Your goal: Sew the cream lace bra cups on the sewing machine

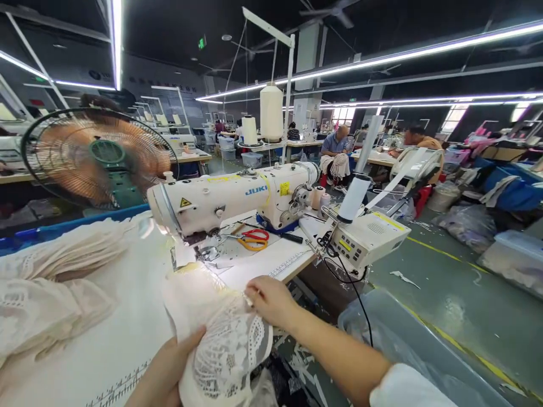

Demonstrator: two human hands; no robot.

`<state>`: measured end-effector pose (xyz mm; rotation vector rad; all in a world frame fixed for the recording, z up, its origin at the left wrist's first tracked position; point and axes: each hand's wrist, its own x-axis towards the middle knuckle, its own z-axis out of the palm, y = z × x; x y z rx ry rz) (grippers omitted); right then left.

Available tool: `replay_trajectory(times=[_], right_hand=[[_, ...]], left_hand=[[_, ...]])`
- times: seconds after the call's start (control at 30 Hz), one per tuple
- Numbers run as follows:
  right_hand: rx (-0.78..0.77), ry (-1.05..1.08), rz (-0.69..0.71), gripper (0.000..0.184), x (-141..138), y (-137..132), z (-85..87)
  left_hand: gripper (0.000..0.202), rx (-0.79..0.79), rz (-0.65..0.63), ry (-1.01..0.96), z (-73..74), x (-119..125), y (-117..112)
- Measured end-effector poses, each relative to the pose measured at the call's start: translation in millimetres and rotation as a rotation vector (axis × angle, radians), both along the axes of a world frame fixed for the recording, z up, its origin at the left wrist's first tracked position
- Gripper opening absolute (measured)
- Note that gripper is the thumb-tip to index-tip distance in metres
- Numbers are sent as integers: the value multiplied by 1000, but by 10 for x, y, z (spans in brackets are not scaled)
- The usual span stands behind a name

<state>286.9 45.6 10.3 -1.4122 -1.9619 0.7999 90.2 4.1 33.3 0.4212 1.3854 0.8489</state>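
A cream lace garment piece (227, 350) lies across the front of the sewing machine (224, 198), its far end near the needle area under the lamp light. My left hand (169, 362) grips its near left side, thumb on top and the fingers hidden beneath. With fingertips pinched, my right hand (269, 299) holds the upper right edge of the same lace piece. Red-handled scissors (255, 234) and an orange-handled pair (253, 245) rest on the machine bed, beside a black-handled tool (292, 238).
More cream lace pieces (55, 282) are heaped on the left of the table. Behind them stands a fan (106, 152). A control box (365, 237) with a tape feeder is at the right, above a plastic bin (407, 339). Other people sit at machines farther back.
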Motion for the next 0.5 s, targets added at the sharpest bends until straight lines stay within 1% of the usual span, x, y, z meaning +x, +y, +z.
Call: replay_trajectory(times=[0.03, 0.07, 0.1, 0.13, 0.2, 0.23, 0.27, 0.3, 0.33, 0.37, 0.4, 0.43, 0.47, 0.5], right_hand=[[-5, 28, -40, 37, 76, -93, -90], [-27, 56, -39, 52, 130, -196, -186], [-63, 78, -10, 67, 156, -304, -282], [-105, 131, 57, 79, 149, -412, -374], [-273, 491, 299, 95, 50, -610, -516], [-357, 594, 378, 98, -28, -690, -556], [-440, 654, 411, 100, -111, -752, -573], [-495, 669, 401, 97, -188, -794, -567], [-526, 640, 372, 94, -250, -819, -543], [-540, 593, 328, 90, -291, -830, -508], [-542, 540, 286, 88, -308, -832, -470], [-544, 492, 249, 86, -303, -833, -439], [-554, 455, 214, 83, -281, -834, -421], [-573, 430, 177, 80, -248, -840, -418]], left_hand=[[10, -4, 5, -67, 11, 19, -15], [6, -2, 5, -136, 15, 30, -31], [4, 1, 1, -197, 12, 38, -47], [2, 2, -2, -242, 2, 45, -62], [6, 21, -9, -239, -28, 51, -79], [8, 38, -28, -211, -41, 43, -75], [11, 64, -59, -169, -47, 21, -61], [16, 99, -111, -103, -42, -19, -35], [24, 149, -198, 29, -25, -81, 4], [33, 202, -310, 214, 6, -161, 56], [43, 255, -425, 437, 48, -255, 118], [52, 320, -554, 732, 99, -353, 190], [55, 361, -620, 937, 150, -444, 270], [54, 428, -649, 1118, 195, -519, 356]])
